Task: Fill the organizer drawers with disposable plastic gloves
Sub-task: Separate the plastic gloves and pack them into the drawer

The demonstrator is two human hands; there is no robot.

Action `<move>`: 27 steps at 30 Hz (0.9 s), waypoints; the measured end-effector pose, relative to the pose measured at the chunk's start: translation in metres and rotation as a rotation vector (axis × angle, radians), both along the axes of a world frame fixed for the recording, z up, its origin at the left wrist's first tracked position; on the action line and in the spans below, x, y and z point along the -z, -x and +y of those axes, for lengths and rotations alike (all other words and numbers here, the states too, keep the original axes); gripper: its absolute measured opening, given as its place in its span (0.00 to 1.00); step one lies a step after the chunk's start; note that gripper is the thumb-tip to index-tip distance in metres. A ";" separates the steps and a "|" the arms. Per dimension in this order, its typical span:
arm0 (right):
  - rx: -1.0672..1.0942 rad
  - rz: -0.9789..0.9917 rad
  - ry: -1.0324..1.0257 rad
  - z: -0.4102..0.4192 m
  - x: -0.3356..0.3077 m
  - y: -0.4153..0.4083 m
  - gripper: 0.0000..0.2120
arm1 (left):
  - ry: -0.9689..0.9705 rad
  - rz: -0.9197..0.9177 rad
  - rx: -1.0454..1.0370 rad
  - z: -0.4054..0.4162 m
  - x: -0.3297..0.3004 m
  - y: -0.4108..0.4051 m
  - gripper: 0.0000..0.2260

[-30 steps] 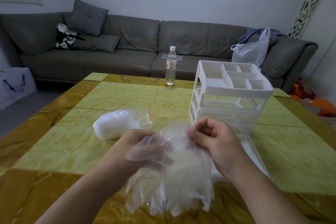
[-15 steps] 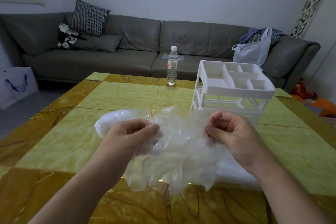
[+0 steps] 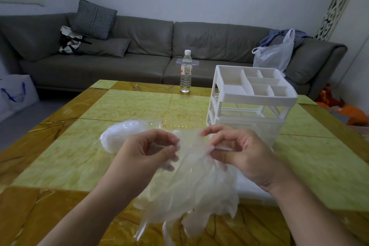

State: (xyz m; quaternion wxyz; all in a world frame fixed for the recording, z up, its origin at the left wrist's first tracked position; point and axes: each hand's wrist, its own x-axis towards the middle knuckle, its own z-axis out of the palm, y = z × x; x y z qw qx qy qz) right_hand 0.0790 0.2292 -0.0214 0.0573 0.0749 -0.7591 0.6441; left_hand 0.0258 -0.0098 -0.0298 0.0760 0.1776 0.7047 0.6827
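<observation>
Both hands hold a bunch of clear gloves (image 3: pixel 191 183) above the table (image 3: pixel 127 106), glove fingers hanging down below the fingertips. Left hand (image 3: pixel 147 154) fingers curled, pinching the bunch's upper left edge between thumb and fingertips. Right hand (image 3: pixel 241 154) fingers curled, pinching the upper right edge. Just beyond left fingers lies a bag (image 3: pixel 123 136) of more gloves on the table. Just beyond right fingers stands the white organizer (image 3: pixel 251 102), divided tray on top, a drawer (image 3: pixel 253 187) pulled out under the right hand. Farther off, bottle (image 3: pixel 186 72) at table's far edge, then sofa (image 3: pixel 143 54).
</observation>
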 end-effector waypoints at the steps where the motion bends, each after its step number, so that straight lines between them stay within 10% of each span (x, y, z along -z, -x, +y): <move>1: -0.015 -0.002 -0.027 -0.002 0.001 0.000 0.06 | 0.022 0.019 0.007 0.001 0.000 -0.001 0.05; 9: 0.046 0.036 -0.028 -0.006 0.008 0.002 0.13 | 0.345 0.193 0.070 0.000 0.005 -0.004 0.17; 12: 0.027 0.032 -0.034 -0.005 0.007 0.002 0.14 | 0.367 0.254 0.018 0.003 0.010 -0.003 0.07; 27: 0.036 0.008 -0.120 -0.002 0.004 0.000 0.14 | 0.295 0.016 0.126 -0.001 0.003 0.000 0.06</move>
